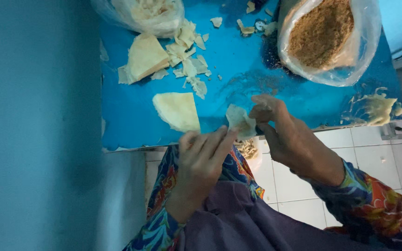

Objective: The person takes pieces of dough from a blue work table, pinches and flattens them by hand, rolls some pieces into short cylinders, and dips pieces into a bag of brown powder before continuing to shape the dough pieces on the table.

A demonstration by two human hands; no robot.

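Blue table [257, 69] strewn with pastry scraps [189, 65] stands over white-tiled floor [364, 153].
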